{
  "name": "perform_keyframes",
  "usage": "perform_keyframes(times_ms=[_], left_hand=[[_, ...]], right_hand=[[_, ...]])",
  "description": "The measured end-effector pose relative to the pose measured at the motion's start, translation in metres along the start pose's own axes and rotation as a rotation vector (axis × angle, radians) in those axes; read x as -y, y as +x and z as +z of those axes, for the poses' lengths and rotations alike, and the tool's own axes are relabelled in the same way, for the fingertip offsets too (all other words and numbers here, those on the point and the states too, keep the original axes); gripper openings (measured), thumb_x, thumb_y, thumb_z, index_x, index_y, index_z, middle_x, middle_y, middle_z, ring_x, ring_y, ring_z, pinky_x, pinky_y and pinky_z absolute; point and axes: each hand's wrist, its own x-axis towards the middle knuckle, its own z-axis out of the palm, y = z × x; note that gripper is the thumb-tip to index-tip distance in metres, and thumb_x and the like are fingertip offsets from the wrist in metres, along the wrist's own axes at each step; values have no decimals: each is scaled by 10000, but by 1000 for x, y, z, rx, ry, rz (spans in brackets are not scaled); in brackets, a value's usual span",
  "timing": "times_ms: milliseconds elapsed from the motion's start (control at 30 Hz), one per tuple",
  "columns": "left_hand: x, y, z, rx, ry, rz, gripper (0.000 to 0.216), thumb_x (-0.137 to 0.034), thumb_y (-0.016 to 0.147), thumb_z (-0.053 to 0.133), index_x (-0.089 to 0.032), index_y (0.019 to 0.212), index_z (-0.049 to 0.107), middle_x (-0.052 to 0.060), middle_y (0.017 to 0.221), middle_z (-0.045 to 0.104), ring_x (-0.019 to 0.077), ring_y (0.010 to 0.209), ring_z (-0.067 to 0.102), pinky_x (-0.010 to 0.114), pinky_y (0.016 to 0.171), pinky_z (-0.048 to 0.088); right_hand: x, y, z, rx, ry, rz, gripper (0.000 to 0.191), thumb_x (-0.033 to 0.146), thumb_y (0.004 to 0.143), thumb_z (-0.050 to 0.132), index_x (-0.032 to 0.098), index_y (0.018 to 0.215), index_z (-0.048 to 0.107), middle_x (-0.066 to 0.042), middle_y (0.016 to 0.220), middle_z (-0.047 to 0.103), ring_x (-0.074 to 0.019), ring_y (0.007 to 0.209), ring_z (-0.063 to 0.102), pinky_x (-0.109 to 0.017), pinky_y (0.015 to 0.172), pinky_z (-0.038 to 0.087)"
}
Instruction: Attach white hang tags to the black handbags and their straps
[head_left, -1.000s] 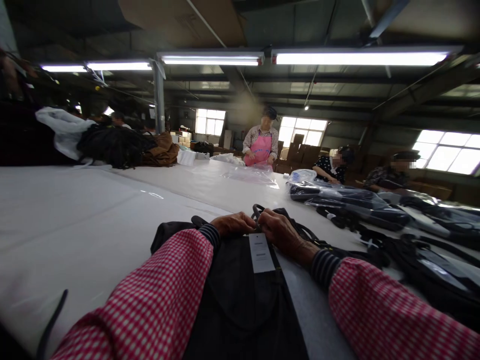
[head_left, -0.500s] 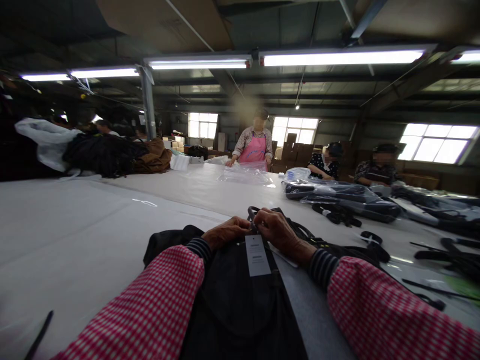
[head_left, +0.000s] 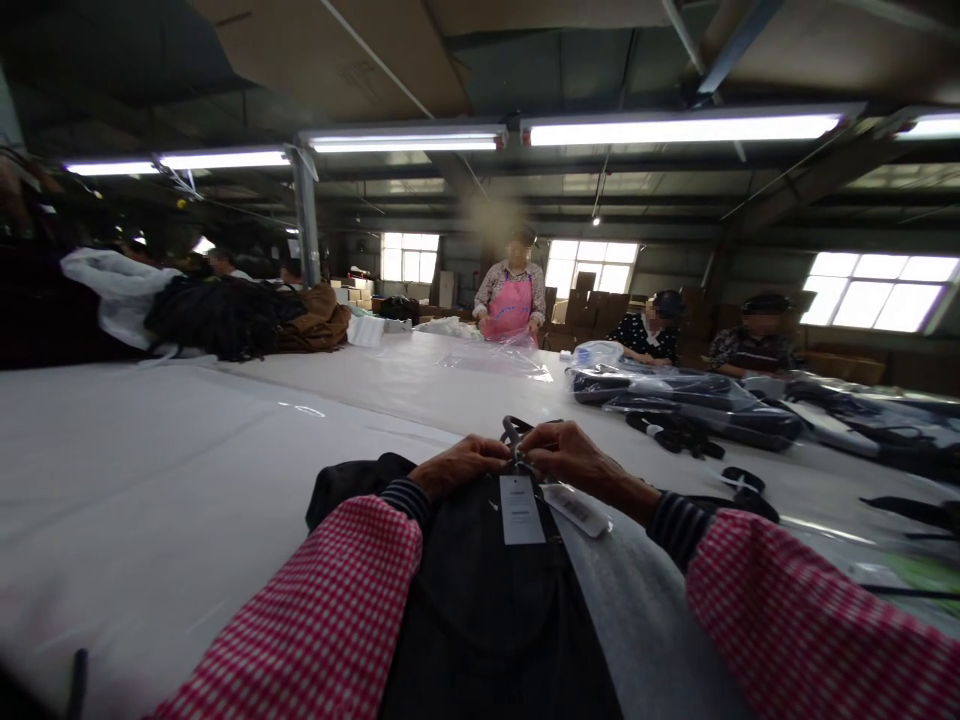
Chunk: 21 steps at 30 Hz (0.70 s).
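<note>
A dark bag [head_left: 480, 590] lies on the white table [head_left: 150, 470] right in front of me. My left hand [head_left: 459, 467] and my right hand [head_left: 571, 455] meet at its top edge, fingers pinched round the black handle loop [head_left: 514, 433]. A white hang tag [head_left: 521, 509] hangs from that spot onto the bag. A second white tag [head_left: 576, 509] lies beside it under my right wrist. Both forearms wear red checked sleeves with striped cuffs.
Several black bags in clear plastic [head_left: 690, 395] and loose black straps [head_left: 742, 480] lie to the right. A heap of dark and brown bags [head_left: 240, 315] sits at the far left. A person in a pink apron [head_left: 511, 300] stands at the far end; two others sit at the right.
My right hand has slid slightly right, uncovering a second white tag below it. The view has shifted a little; both hands stay at the handle loop.
</note>
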Motion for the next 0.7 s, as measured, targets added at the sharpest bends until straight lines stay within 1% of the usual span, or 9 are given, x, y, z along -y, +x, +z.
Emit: perform_keyframes(times_ms=[67, 133, 233, 367, 467, 533, 600, 700], left_hand=[[2, 1, -2, 19, -6, -19, 406, -371, 697, 857, -130, 1012, 769, 68, 905, 749, 145, 743, 653, 263, 760, 482], [4, 2, -4, 35, 0, -33, 385, -375, 700, 859, -126, 982, 779, 72, 884, 751, 148, 720, 653, 265, 735, 484], [3, 3, -6, 59, 9, -33, 338, -373, 704, 857, -126, 922, 785, 73, 856, 750, 153, 698, 650, 268, 705, 484], [3, 4, -8, 67, 11, -8, 294, -362, 713, 847, -130, 881, 784, 70, 846, 750, 158, 693, 648, 265, 688, 483], [5, 6, -11, 60, 10, 4, 282, -355, 703, 850, -127, 856, 785, 79, 854, 754, 186, 714, 664, 284, 697, 497], [7, 7, -12, 61, 0, 10, 274, -339, 690, 855, -128, 851, 790, 88, 869, 760, 208, 735, 679, 303, 718, 511], [8, 7, -11, 84, -13, 17, 258, -311, 707, 839, -132, 888, 796, 95, 902, 767, 215, 758, 688, 313, 754, 520], [6, 6, -10, 120, -25, 32, 266, -264, 749, 794, -140, 984, 798, 97, 948, 772, 201, 774, 690, 304, 789, 522]], right_hand=[[3, -3, -2, 15, 12, 24, 157, 264, 779, 685, 143, 855, 750, -26, 711, 697, -140, 600, 636, -228, 536, 470], [3, -3, -1, 9, 30, 29, 192, 310, 746, 751, 140, 834, 732, -18, 700, 685, -138, 593, 620, -233, 534, 463], [1, -2, 2, -2, 9, -5, 165, 257, 687, 787, 146, 765, 694, 10, 642, 645, -130, 575, 582, -232, 531, 438], [3, -2, 5, -49, -203, -118, 64, 151, 697, 727, 160, 698, 663, 35, 613, 604, -117, 595, 544, -222, 553, 379], [7, -5, 6, -59, -392, -252, 103, 77, 724, 673, 167, 704, 628, 40, 636, 584, -109, 616, 528, -224, 586, 344], [8, -8, 8, -47, -521, -359, 133, 39, 752, 625, 169, 739, 602, 25, 704, 587, -108, 636, 515, -231, 604, 324], [8, -10, 11, -32, -622, -433, 146, 26, 787, 587, 172, 780, 577, 7, 772, 579, -113, 656, 499, -238, 611, 309], [5, -13, 15, -27, -688, -453, 135, 50, 839, 568, 179, 810, 540, -4, 812, 550, -119, 668, 486, -242, 607, 296]])
